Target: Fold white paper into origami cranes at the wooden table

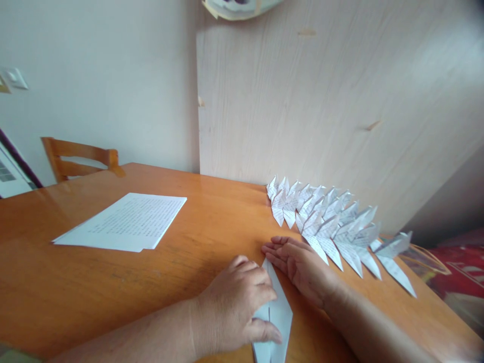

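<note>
Orange wooden bench (pixel 215 217), inside right edge: my loose left fingers (pixel 265 293) and right fingers (pixel 279 250) touch folded white paper (pixel 283 308), seemingly light; hold sides.

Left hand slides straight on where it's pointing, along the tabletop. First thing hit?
Likely the right hand, just across the folded paper that the left hand already overlaps. Heights above the table are hard to judge from this one view.

Can read no words: see tiny printed rows on the paper stack (pixel 124 224), blurred print on the folded papers (pixel 328 228), perhaps pale letters on the red thing (pixel 456 262).
</note>
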Action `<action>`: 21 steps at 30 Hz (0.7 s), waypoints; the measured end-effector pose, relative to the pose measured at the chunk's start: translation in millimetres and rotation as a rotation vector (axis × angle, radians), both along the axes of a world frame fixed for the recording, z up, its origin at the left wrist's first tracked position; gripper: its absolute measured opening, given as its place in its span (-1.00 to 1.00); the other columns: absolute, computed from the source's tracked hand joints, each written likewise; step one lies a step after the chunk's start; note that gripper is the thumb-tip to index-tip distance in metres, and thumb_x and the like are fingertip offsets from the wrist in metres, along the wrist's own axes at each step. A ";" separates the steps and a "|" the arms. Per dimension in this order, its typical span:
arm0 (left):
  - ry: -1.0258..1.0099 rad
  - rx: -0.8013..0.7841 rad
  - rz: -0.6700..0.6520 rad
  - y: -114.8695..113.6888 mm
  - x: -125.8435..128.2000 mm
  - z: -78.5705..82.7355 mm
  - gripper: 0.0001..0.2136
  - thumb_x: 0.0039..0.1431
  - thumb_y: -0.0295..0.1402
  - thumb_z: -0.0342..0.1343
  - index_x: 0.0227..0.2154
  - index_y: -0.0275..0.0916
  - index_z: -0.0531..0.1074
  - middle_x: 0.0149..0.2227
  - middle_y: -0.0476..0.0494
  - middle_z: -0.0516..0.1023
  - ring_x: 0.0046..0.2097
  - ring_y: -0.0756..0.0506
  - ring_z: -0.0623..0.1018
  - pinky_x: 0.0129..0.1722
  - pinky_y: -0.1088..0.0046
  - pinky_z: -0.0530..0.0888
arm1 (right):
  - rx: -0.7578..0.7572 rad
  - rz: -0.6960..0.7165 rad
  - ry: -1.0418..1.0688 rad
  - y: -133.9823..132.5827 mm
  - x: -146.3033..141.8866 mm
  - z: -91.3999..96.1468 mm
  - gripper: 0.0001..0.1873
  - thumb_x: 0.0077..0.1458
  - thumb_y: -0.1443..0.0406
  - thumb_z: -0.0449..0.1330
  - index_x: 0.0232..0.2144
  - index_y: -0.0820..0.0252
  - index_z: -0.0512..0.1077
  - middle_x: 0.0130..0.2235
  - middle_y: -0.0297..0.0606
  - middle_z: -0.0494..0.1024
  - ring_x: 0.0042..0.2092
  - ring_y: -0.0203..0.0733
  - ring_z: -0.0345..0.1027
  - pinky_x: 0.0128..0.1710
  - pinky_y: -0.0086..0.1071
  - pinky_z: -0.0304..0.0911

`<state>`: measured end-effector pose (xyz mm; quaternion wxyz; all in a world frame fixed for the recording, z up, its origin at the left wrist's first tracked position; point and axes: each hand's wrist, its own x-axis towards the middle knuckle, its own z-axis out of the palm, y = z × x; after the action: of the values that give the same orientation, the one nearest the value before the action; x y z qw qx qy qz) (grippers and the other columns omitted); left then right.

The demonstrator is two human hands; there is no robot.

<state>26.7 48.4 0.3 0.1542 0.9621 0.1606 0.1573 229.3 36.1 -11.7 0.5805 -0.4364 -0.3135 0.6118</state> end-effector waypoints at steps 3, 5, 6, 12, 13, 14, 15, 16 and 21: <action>-0.003 0.006 -0.003 1.1 -0.3 -1.0 -0.52 0.06 0.14 0.24 -0.14 -0.14 0.54 -0.17 -0.08 0.56 -0.13 -0.15 0.50 -0.08 0.27 0.27 | 0.043 -0.051 -0.039 4.9 2.6 -1.9 -0.74 0.01 0.39 0.30 -0.19 0.17 0.47 -0.06 -0.17 0.57 0.11 -0.11 0.44 0.21 -0.27 0.27; -0.009 0.006 -0.006 1.6 -0.6 -1.4 -0.51 0.06 0.14 0.24 -0.12 -0.13 0.54 -0.17 -0.08 0.56 -0.13 -0.16 0.50 -0.08 0.27 0.26 | 0.054 -0.079 -0.109 5.8 6.8 0.3 -0.70 0.01 0.34 0.33 -0.15 0.14 0.46 -0.04 -0.18 0.57 0.11 -0.13 0.43 0.17 -0.29 0.29; -0.013 0.004 -0.006 1.7 -0.8 -1.4 -0.50 0.05 0.15 0.24 -0.11 -0.13 0.54 -0.16 -0.08 0.57 -0.13 -0.17 0.50 -0.08 0.26 0.26 | 0.056 -0.085 -0.175 5.3 9.6 2.8 -0.71 0.02 0.30 0.33 -0.16 0.14 0.46 -0.06 -0.19 0.58 0.07 -0.14 0.45 0.12 -0.29 0.32; -0.028 -0.014 0.011 1.2 -1.4 0.1 -0.50 0.04 0.14 0.25 -0.13 -0.14 0.53 -0.16 -0.06 0.56 -0.11 -0.16 0.50 -0.03 0.25 0.24 | 0.059 0.250 -0.932 -8.5 28.9 27.1 -0.79 0.13 0.17 0.23 -0.43 0.18 0.38 -0.55 -0.44 0.41 -0.51 -0.34 0.24 -0.51 -0.45 0.11; -0.033 -0.018 0.010 1.1 -1.4 0.3 -0.51 0.03 0.13 0.26 -0.14 -0.14 0.53 -0.16 -0.06 0.56 -0.11 -0.17 0.50 -0.02 0.24 0.23 | 0.070 0.310 -0.997 -11.2 31.1 30.1 -0.80 0.11 0.18 0.24 -0.44 0.18 0.37 -0.55 -0.46 0.37 -0.52 -0.36 0.18 -0.54 -0.46 0.04; -0.038 -0.022 0.009 1.1 -1.4 0.3 -0.51 0.02 0.13 0.27 -0.14 -0.14 0.53 -0.17 -0.07 0.56 -0.11 -0.17 0.49 -0.02 0.23 0.22 | 0.088 0.385 -1.042 -13.8 32.8 32.3 -0.81 0.09 0.20 0.26 -0.44 0.18 0.37 -0.54 -0.47 0.35 -0.50 -0.36 0.15 -0.53 -0.46 0.02; -0.042 -0.027 0.010 1.0 -1.4 0.4 -0.51 0.02 0.12 0.28 -0.14 -0.14 0.53 -0.17 -0.07 0.56 -0.11 -0.17 0.49 -0.01 0.22 0.21 | 0.099 0.445 -1.072 -16.1 34.1 33.8 -0.81 0.06 0.21 0.28 -0.42 0.18 0.38 -0.52 -0.47 0.35 -0.49 -0.36 0.14 -0.52 -0.46 0.01; -0.043 -0.033 0.013 0.9 -1.3 0.5 -0.52 0.01 0.12 0.29 -0.15 -0.13 0.53 -0.17 -0.07 0.56 -0.11 -0.18 0.49 0.00 0.21 0.21 | 0.106 0.495 -1.096 -18.3 34.9 34.9 -0.82 0.04 0.22 0.31 -0.41 0.17 0.39 -0.50 -0.46 0.35 -0.47 -0.35 0.15 -0.51 -0.46 0.02; -0.023 -0.038 0.019 -0.2 -0.9 1.1 -0.56 0.02 0.10 0.30 -0.21 -0.13 0.53 -0.20 -0.04 0.54 -0.12 -0.16 0.48 -0.01 0.21 0.20 | 0.123 0.581 -1.227 -24.9 35.1 39.7 -0.74 -0.06 0.22 0.38 -0.38 0.15 0.38 -0.44 -0.44 0.41 -0.42 -0.32 0.19 -0.48 -0.46 0.06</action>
<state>25.7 48.2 1.5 0.1727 0.9555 0.1710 0.1670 264.4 11.2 27.9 0.1334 -0.5688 -0.7245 0.3657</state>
